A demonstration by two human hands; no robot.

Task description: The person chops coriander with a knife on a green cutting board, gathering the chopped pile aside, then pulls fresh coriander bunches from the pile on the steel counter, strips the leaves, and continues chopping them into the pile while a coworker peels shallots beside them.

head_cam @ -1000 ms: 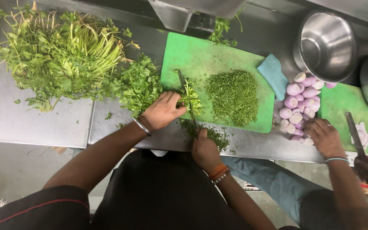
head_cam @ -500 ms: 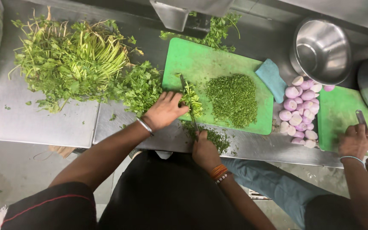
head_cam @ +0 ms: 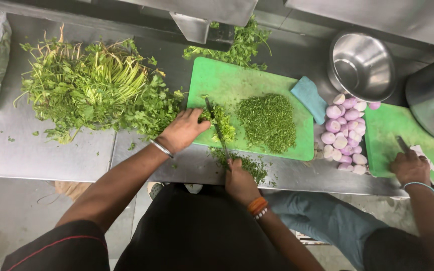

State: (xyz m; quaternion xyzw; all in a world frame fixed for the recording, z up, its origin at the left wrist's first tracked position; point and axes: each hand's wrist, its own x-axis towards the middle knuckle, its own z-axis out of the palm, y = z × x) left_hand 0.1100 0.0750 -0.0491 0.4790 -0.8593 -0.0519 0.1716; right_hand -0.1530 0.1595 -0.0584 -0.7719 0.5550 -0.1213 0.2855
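Note:
My left hand [head_cam: 183, 130] presses a small bunch of green herbs [head_cam: 221, 122] onto the near left part of a green cutting board [head_cam: 237, 80]. My right hand [head_cam: 238, 181] grips a knife [head_cam: 216, 126] by its handle at the counter's front edge, and the blade lies across that bunch. A pile of finely chopped herbs [head_cam: 268, 122] sits in the middle of the board. Some chopped bits [head_cam: 249, 164] have spilled onto the steel counter near my right hand.
A big heap of uncut leafy herbs [head_cam: 94, 88] lies left of the board. A blue cloth [head_cam: 309, 97], peeled purple onions [head_cam: 345, 133] and a steel bowl [head_cam: 360, 65] are to the right. Another person's hand [head_cam: 409, 166] holds a knife on a second green board [head_cam: 398, 133].
The view has shifted, so everything sits lower and further right. My hands stay on the herb bunch and knife. The other person's hand has moved right from the onions onto the second board.

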